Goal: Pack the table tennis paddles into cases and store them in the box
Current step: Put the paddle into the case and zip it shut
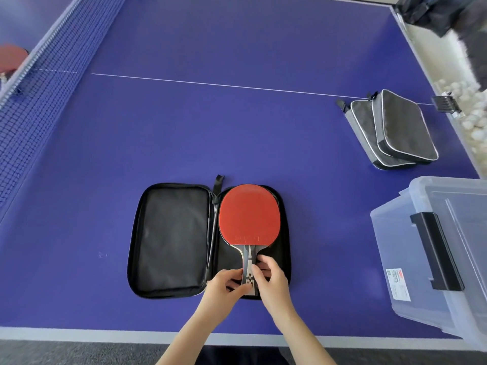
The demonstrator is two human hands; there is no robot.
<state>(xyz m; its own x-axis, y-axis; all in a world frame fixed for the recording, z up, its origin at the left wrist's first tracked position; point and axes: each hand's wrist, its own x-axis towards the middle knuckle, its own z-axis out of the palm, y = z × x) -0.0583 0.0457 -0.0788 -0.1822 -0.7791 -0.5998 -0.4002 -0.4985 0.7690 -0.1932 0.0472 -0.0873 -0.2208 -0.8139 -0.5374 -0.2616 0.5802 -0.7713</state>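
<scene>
On the blue table (210, 127) right in front of me lies an open case (171, 238), black, spread flat with its 2 halves side by side. Its left half shows only dark lining. A paddle (247, 214) rests in the right half, red face up, head pointing away from me and handle toward me. Both my hands are on that handle. My left hand (222, 288) grips it from the left, thumb laid across the top near the butt end. My right hand (271, 283) pinches it from the right, fingers curled along its edge. Off to my right, well apart from the open case, 2 closed cases (390, 130) in black and grey lie together, 1 overlapping the other. Nearer me on that side sits a clear plastic box (395, 259) at the table's edge, with a black latch (437, 251) and a white label (398, 284) on its wall. I cannot tell what is inside it. At my far left runs the net (39, 75), and beyond it a second paddle (11, 57), red and blurred, is cut off by the frame edge. Past the table's right edge, white balls (471, 127) lie heaped.
</scene>
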